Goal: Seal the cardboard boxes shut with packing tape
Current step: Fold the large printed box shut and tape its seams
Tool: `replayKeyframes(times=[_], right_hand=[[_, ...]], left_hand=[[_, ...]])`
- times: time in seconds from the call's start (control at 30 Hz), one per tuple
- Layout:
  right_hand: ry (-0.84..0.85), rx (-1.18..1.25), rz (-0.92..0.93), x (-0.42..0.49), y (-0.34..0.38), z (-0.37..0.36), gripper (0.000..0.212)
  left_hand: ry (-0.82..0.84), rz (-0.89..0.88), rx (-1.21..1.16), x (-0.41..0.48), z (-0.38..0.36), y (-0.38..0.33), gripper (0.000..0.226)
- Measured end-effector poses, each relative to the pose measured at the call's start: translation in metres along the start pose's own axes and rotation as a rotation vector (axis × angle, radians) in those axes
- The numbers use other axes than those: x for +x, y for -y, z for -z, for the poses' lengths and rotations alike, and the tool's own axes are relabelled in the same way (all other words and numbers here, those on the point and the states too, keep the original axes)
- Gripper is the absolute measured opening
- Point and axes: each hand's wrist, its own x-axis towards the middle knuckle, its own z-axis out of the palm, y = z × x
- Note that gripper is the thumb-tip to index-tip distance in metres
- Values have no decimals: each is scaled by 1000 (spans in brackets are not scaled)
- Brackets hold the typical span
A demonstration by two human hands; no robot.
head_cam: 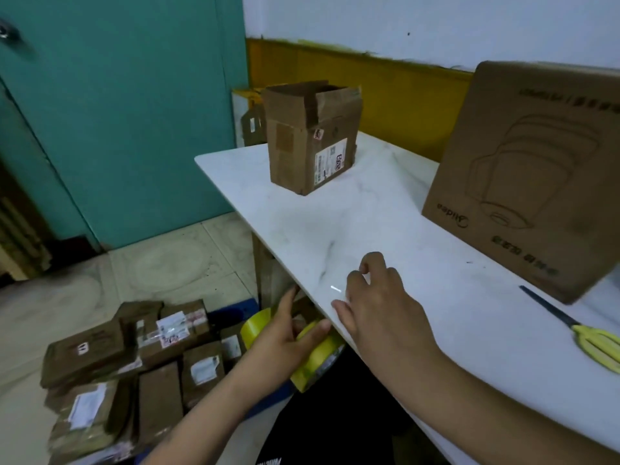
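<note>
Tape roll (313,364) partly behind left hand (285,337), table (335,213) edge.

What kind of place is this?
Probably a small parcel-packing room: labelled cardboard parcels are piled on the floor, an open box waits on the table, and the left hand holds a roll of packing tape.

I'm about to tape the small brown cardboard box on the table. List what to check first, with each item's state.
1. Yellow packing tape roll gripped: ok, the left hand holds it below the table edge.
2. Tape end pulled free: cannot tell; the right hand curls its fingers over the white marbled tabletop.
3. Small brown cardboard box flaps folded down: not ok, they stand up.
4. Box within easy reach: probably not ok, it stands at the far end.
5. Yellow-handled scissors ready: ok, lying on the tabletop's right.
</note>
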Motion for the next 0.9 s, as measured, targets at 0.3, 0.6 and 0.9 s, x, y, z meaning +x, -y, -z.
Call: replayKeyframes(times=[0.3,0.6,0.9], right_hand=[[96,104,-131,21,-29,-22,79],[-540,79,-184,41,-134,70,24],[-476,-10,-247,79,-288,163,46]], left_hand=[[-119,88,367,12,18,-25,126],[-231,-316,633,53,-45,-169,88],[-336,-991,267,147,-160,-288,37]])
